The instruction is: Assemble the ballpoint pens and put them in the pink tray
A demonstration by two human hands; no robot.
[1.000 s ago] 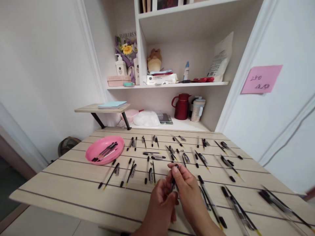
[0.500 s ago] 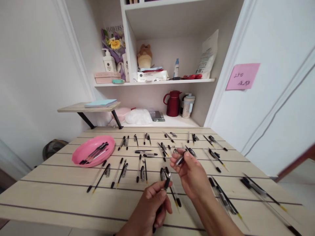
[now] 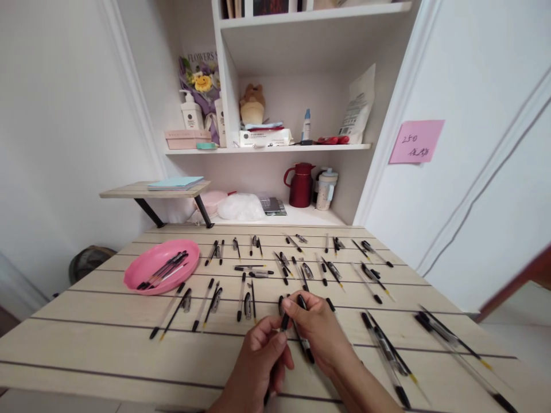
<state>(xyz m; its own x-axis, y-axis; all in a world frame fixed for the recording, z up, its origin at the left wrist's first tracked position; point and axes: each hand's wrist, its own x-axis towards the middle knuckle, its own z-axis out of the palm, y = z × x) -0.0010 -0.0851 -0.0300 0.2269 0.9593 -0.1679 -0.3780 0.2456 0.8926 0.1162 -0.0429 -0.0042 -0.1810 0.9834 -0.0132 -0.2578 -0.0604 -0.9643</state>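
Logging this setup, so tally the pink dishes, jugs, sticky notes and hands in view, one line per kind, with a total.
Pink dish: 1
Jugs: 2, a red jug and a white jug
Pink note: 1
Hands: 2, the left hand and the right hand, both gripping one pen
Total: 6

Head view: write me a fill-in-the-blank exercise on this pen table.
The tray with pens in it is ___.
It lies to the ___ of the left hand and right hand, which both grip one pen.
The jug on the shelf is ___.
Missing: pink; left; red.
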